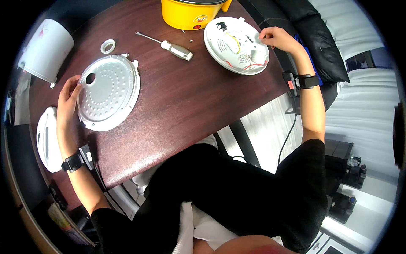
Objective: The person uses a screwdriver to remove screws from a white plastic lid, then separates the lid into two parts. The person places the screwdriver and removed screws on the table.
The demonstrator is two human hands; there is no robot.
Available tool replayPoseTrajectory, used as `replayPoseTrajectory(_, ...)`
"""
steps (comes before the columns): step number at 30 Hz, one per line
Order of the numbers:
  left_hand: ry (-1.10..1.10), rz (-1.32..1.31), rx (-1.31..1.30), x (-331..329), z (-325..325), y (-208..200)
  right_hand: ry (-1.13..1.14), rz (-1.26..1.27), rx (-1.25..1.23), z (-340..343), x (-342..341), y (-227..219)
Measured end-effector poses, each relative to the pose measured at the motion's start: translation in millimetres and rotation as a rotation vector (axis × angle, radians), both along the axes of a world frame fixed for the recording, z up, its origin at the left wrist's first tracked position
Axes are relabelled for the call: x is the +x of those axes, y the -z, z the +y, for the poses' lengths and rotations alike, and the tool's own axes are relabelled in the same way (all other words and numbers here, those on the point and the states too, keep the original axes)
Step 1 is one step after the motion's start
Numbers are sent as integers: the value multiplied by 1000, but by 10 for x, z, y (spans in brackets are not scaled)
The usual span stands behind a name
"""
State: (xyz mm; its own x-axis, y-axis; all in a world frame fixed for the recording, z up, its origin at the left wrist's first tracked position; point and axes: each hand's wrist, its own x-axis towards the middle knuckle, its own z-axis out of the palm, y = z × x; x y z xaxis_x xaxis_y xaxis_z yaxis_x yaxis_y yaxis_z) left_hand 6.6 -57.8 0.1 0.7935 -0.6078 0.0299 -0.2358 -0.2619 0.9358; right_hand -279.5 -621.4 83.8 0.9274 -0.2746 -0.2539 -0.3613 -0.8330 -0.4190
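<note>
My left hand holds the left rim of a round white lid, fingers and thumb closed at its edge. The lid has a dimpled grey metal plate with one round dark hole, and it lies on the table. At the far right, my right hand pinches the rim of a round white appliance base. That base lies with its inside up, showing red and yellow wires and small dark parts. Between the two pieces rests a flat-tip screwdriver with a grey and white handle. A white ring sits beyond the lid.
A yellow pot-shaped cooker stands at the table's far edge, with small screws near it. A white bucket-like container is at the far left. Closer, a white oval part with a slot lies by my left forearm. Cables hang from both wrist devices.
</note>
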Motion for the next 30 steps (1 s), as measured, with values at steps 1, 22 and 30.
replayPoseTrajectory(1, 7, -15, 20, 19, 18, 4, -2, -15, -74, 5, 24, 10)
replayPoseTrajectory(22, -14, -49, 69, 55, 54, 38, -184, 45, -560, 75, 160, 243)
replayPoseTrajectory(30, 0, -71, 80, 70, 44, 32, -233, -135, -656, 17, 141, 308)
